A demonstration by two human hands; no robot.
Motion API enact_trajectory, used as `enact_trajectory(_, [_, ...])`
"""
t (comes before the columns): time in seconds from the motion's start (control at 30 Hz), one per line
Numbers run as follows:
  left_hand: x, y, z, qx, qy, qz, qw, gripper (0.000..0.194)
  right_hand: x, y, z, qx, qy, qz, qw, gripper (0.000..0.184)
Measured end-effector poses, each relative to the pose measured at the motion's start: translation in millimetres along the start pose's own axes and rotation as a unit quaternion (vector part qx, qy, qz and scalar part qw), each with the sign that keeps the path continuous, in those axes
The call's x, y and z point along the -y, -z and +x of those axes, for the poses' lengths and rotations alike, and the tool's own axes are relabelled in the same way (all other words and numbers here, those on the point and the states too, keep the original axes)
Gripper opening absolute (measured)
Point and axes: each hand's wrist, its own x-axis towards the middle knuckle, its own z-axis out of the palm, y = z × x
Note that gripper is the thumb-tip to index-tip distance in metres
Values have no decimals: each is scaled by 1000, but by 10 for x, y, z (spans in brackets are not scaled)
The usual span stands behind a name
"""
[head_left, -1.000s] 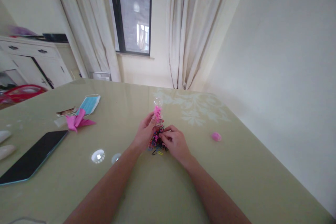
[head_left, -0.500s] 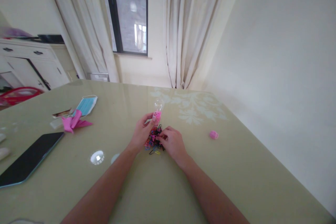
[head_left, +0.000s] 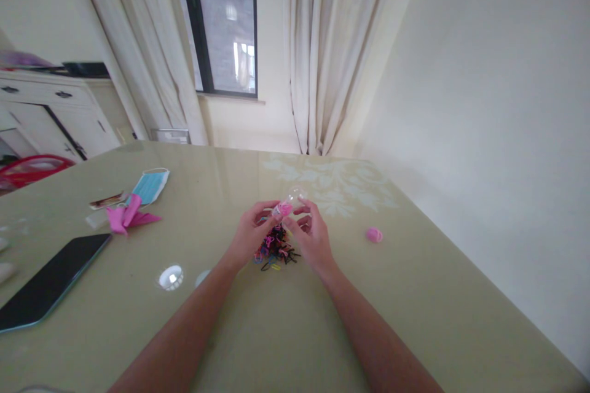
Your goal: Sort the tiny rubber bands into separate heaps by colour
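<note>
A small clear bottle with a rounded end and pink rubber bands inside is held tilted over the table, its rounded end towards the upper right. My left hand is closed around its lower left end, thumb in front. My right hand has its fingers curved about the bottle's right side, with the thumb close to the pink bands; whether a loose band is in these fingers is too small to tell. Below both hands lies a pile of small coloured rubber bands, mostly black with pink, red and blue, partly hidden by the fingers.
A pink round cap-like piece lies to the right. On the left are a dark tablet-like device, a pink folded-paper figure, a blue face mask and a shiny round disc. A wall borders the table's right side.
My right hand has risen from the rubber-band pile to the bottle. The bottle has tipped from nearly upright towards the right. My left hand still holds it.
</note>
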Motion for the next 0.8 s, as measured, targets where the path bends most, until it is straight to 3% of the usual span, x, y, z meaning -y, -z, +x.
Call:
enact_trajectory(0.17, [18,-71,-39,18,5,-19,1000,40,68,80,66,-16,-37,80,996,41])
enact_trajectory(0.37, [35,-97,-52,36,62,-38,997,41,55,126,108,-76,-27,131,988,42])
enact_trajectory(0.53, [92,-174,-73,-34,71,-127,989,45,75,122,136,-104,-47,186,976,44])
enact_trajectory(0.67, [164,-220,-85,-36,96,-153,983,45,84,122,140,-114,-59,209,969,44])
enact_trajectory(0.8, [210,-261,-91,-27,74,-144,986,50,74,126,139,-110,-70,209,969,44])
